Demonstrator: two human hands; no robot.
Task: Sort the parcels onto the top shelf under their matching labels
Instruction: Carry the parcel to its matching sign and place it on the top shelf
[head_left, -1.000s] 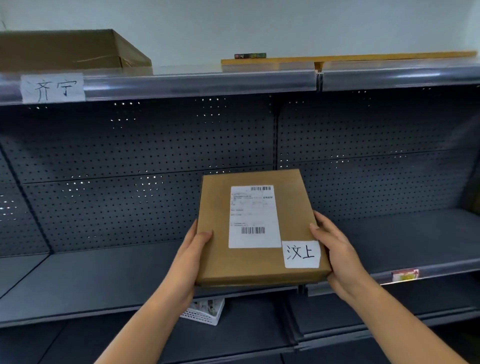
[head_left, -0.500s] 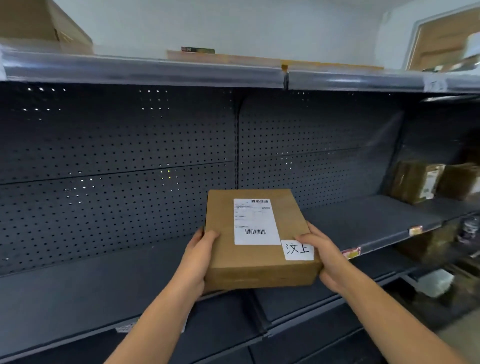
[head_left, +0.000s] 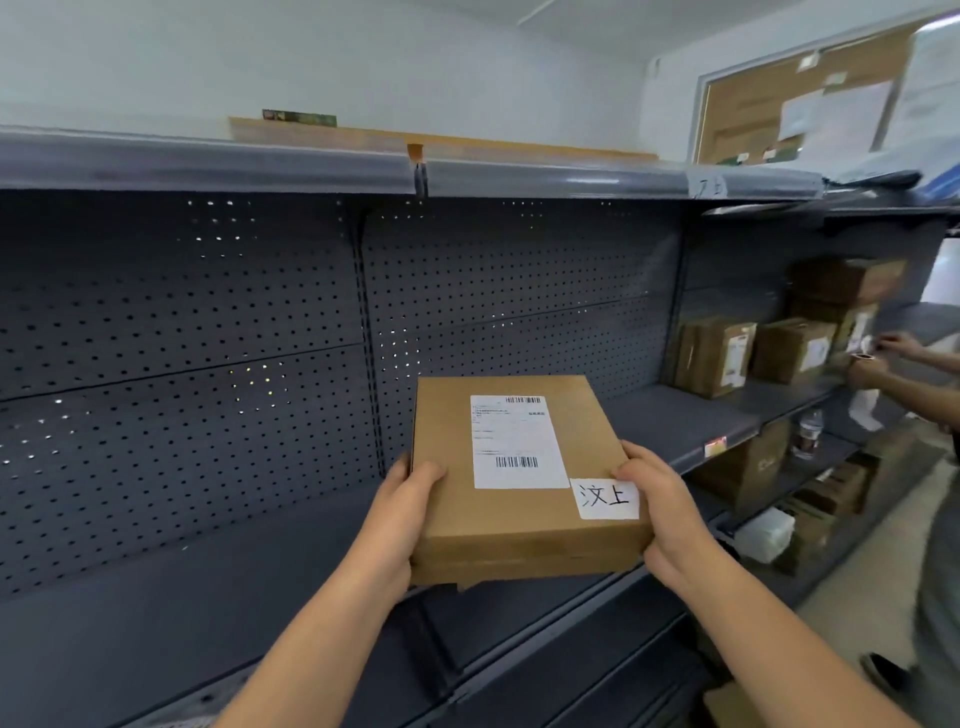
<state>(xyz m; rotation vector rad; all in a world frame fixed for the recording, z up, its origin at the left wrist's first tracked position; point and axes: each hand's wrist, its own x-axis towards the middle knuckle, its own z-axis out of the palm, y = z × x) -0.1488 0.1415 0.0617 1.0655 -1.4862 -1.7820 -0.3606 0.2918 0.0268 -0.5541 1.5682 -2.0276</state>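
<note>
I hold a flat brown cardboard parcel (head_left: 452, 509) in front of the dark shelving, level and at chest height. It carries a white shipping label and a small handwritten white tag (head_left: 605, 498) near its front right corner. My left hand (head_left: 402, 512) grips its left edge and my right hand (head_left: 662, 512) grips its right edge. The top shelf edge (head_left: 561, 179) runs across above, with a blurred handwritten paper label (head_left: 709, 186) stuck on it at the right.
A flat board lies on the top shelf (head_left: 519, 145). Several brown parcels (head_left: 714, 356) stand on the middle shelf at the right. Another person's hands (head_left: 883, 358) reach to those parcels from the right edge. More boxes (head_left: 748, 462) fill the lower right shelves.
My view has swung to the right along the shelving; the left shelf label and its box have left the frame, and the right-hand parcels, a label and another person came into view. The parcel stays held.
</note>
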